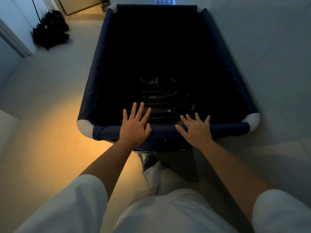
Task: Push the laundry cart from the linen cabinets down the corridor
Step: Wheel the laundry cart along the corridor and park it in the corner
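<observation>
We press both palms on the cart near rim: left hand, right hand, fingers spread straight. No readable labels.

Pale tiled floor, amber light patch

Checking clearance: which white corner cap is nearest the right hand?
The near-right cap, ending the rail under the right hand; both others sit on the left.

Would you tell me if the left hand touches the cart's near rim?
Touching: the head view shows the left hand lying flat across the near rim.
</observation>
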`<state>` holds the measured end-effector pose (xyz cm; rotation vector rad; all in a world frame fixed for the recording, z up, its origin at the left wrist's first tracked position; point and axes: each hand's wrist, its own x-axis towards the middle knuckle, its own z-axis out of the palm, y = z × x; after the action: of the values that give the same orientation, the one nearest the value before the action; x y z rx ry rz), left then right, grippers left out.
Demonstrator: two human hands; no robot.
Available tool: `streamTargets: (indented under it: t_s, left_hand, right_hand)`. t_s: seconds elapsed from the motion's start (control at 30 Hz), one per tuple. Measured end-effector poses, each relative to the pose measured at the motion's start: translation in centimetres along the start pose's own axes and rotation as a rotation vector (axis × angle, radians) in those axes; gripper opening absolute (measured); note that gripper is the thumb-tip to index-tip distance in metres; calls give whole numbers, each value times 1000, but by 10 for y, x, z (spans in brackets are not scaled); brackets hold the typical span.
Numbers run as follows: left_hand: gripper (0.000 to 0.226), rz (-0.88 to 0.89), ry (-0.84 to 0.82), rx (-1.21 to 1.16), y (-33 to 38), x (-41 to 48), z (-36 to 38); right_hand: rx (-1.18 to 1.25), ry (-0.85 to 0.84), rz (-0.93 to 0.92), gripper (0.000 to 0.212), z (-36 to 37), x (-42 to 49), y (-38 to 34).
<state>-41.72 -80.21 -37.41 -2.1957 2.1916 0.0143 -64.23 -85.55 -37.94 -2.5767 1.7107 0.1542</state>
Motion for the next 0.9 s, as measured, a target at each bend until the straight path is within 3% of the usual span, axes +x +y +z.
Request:
streamTargets:
  t_s: [0.13,0.47,0.9]
  left_hand:
    - [57,-2,1,-15,7,2,0]
    - [56,0,0,-11,14,3,0]
    - [56,-5,-4,-12,13,7,-1]
  right_hand:
    - [-13,-2,6,67,2,1,7]
    - [-36,2,1,76,2,1,15]
    - [1,20,-4,67,2,5,15]
